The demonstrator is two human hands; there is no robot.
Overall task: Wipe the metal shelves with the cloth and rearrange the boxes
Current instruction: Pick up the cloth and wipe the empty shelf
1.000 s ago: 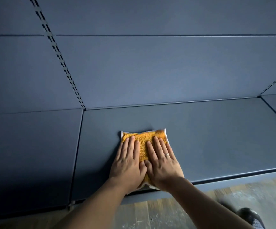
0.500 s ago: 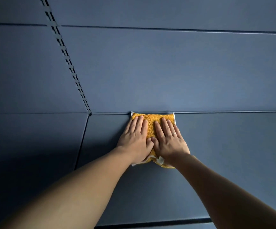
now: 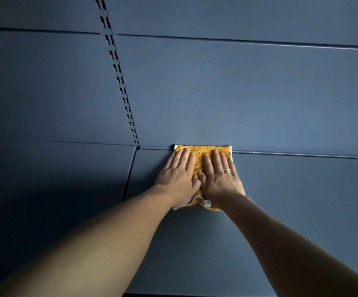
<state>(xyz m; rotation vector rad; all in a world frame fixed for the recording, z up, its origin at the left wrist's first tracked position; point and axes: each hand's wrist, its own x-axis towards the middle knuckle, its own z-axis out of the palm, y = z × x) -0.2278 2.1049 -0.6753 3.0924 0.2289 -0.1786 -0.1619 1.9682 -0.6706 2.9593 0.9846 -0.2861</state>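
A folded orange cloth (image 3: 199, 153) with white edging lies flat on the dark grey metal shelf (image 3: 291, 200), its far edge against the back panel. My left hand (image 3: 177, 179) presses on the cloth's left half with straight fingers. My right hand (image 3: 221, 179), a ring on one finger, presses on its right half the same way. The thumbs meet in the middle. Both arms are stretched far forward. No boxes are in view.
The grey back panel (image 3: 238, 93) rises right behind the cloth. A slotted upright strip (image 3: 120, 82) runs down to the shelf joint left of the cloth. A neighbouring shelf section (image 3: 56, 179) lies in shadow on the left.
Both hands slid the cloth from near the shelf's front edge to the back, where it now meets the back panel. Over the last half second it barely moved.
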